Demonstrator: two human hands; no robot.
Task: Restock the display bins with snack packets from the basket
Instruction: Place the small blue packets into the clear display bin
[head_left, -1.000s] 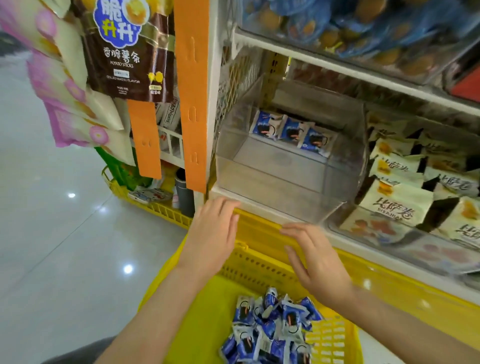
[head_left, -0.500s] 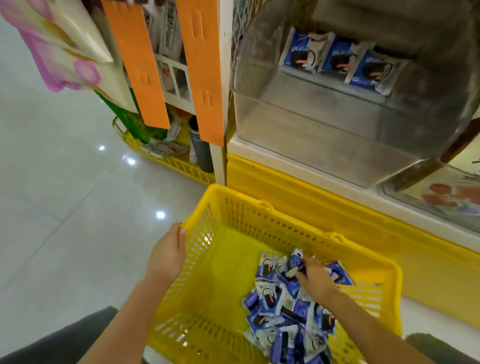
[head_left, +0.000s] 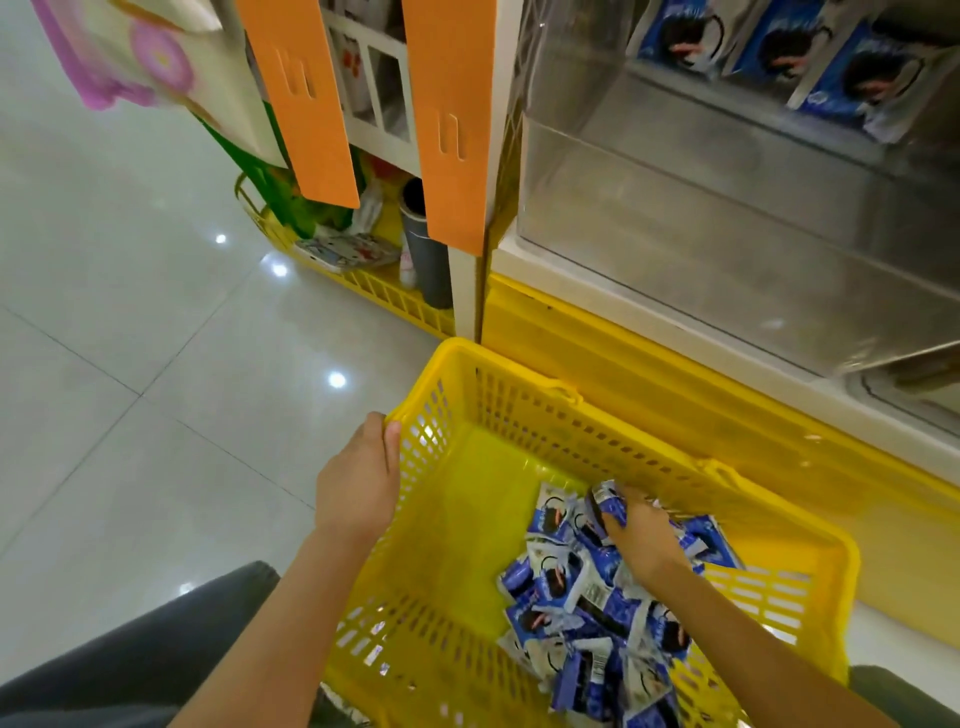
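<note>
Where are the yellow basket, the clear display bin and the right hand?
yellow basket (head_left: 467, 530): head view, bare floor.
clear display bin (head_left: 701, 249): head view, front wall.
right hand (head_left: 641, 538): head view, back of hand.

Nothing I can read down here. The blue-and-white snack packets (head_left: 587, 618) heaped in my basket (head_left: 519, 370) carry print that is too small and smeared to make out. One shows a barcode patch (head_left: 592, 592), but its digits are no clearer. Up in the clear display bin (head_left: 675, 208), the row of packets (head_left: 852, 73) shows a dark picture on blue, lettering blurred. The orange strips (head_left: 452, 130) show slots only.
</note>
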